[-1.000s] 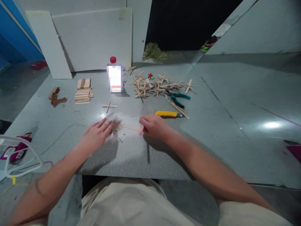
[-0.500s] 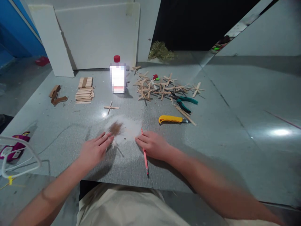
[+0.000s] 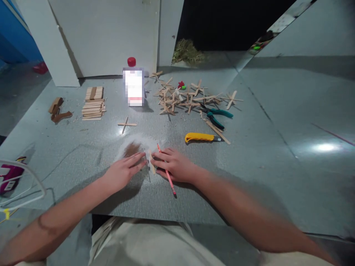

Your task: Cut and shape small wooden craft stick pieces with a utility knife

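Observation:
My right hand (image 3: 177, 165) has a pink pencil (image 3: 170, 181) tucked between its fingers, slanting toward me. Its fingertips touch a short wooden craft stick (image 3: 152, 166), which lies on the table between my hands. On the other side, my left hand (image 3: 123, 171) is palm down with its fingers stretched out, the tips just left of that stick. Whether they touch it I cannot tell. Beyond my left fingers is a whitish patch on the table with a brown smudge (image 3: 132, 149). Farther off lies a cross of two craft sticks (image 3: 127, 124).
A yellow utility knife (image 3: 199, 137) and green-handled pliers (image 3: 215, 115) lie right, by a pile of stick crosses (image 3: 172, 99). Left are stacked craft sticks (image 3: 93, 110), brown pieces (image 3: 57, 108) and a purple glue gun (image 3: 11, 177). A red-capped bottle (image 3: 135, 87) stands behind.
My hands have come closer together; the left moved right and the right slid slightly left. The wooden stick now shows between them. The view has tilted down a little.

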Tool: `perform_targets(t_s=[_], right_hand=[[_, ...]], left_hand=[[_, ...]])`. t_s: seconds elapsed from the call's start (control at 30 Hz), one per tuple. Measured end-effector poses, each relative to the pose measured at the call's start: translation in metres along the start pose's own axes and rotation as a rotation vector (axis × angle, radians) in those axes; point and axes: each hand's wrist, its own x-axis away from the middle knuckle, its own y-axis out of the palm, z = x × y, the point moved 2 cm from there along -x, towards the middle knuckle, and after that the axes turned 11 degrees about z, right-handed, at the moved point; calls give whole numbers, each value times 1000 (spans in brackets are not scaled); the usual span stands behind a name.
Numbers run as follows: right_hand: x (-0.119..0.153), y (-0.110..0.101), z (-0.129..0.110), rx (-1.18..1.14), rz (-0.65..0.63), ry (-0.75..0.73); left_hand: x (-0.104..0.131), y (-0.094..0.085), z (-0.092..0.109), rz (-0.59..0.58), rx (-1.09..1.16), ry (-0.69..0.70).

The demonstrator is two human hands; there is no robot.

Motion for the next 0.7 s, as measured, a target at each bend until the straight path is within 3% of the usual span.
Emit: perform_targets(t_s=[0.27,0.7], right_hand=[[-10,9,-13,84,34,83],[-2,1,-3,22,98,30]], left_hand=[[-28,9,-9,65,158,6],[-37,5,-1,143,286,31]])
